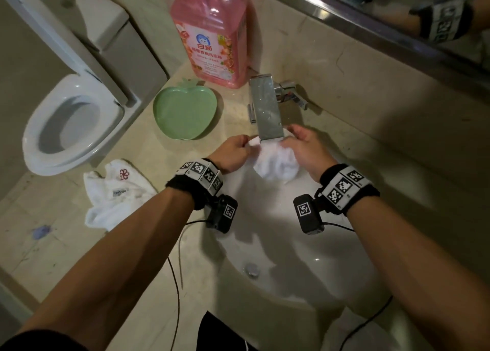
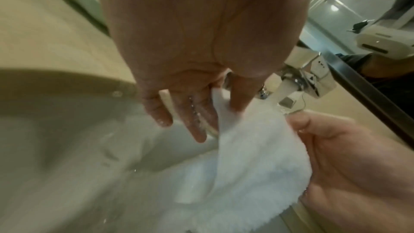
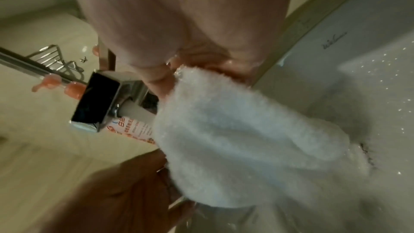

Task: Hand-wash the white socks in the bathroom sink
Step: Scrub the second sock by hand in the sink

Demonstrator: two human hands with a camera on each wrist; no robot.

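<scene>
A fluffy white sock [image 1: 275, 162] hangs under the chrome faucet [image 1: 266, 109] over the white sink [image 1: 278, 244]. Both hands hold it by its top edge. My left hand [image 1: 238, 149] pinches the left edge between thumb and fingers, as the left wrist view shows on the sock [image 2: 246, 157]. My right hand [image 1: 302, 146] grips the right edge, and the sock [image 3: 235, 139] droops below it. Water runs from the faucet [image 2: 298, 81] onto the fabric. A second white sock [image 1: 116, 194] with a red flower mark lies crumpled on the counter left of the sink.
A green apple-shaped dish [image 1: 185, 112] sits on the counter left of the faucet. Behind it stands a large pink detergent bottle [image 1: 212, 32]. A toilet [image 1: 66, 122] is at the far left. A mirror edge [image 1: 371, 27] runs along the back wall.
</scene>
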